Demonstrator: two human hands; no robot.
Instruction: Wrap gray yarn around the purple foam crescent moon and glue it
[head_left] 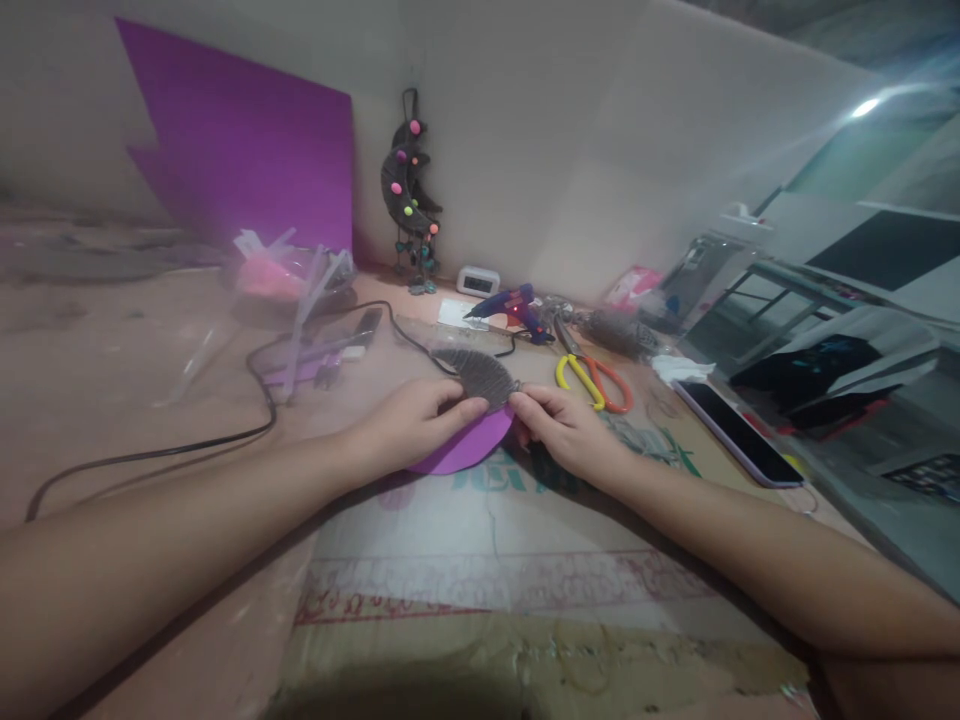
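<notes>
A purple crescent-shaped foam piece [469, 445] lies on a flattened cardboard sheet [480, 560], its far half wrapped in dark grey yarn [480, 372]. My left hand [409, 425] rests on the piece's left side, fingers pressed down on the yarn-covered part. My right hand [559, 425] pinches the piece's right tip, where the yarn ends. Both hands are closed on it.
A blue glue gun [514, 305] with a black cord [255, 400] lies beyond the hands. Yellow and orange scissors [592, 380] and a phone [739, 432] are to the right. A purple sheet [247, 150] leans on the wall beside a hanging moon ornament [409, 190]. Plastic bags [289, 280] sit left.
</notes>
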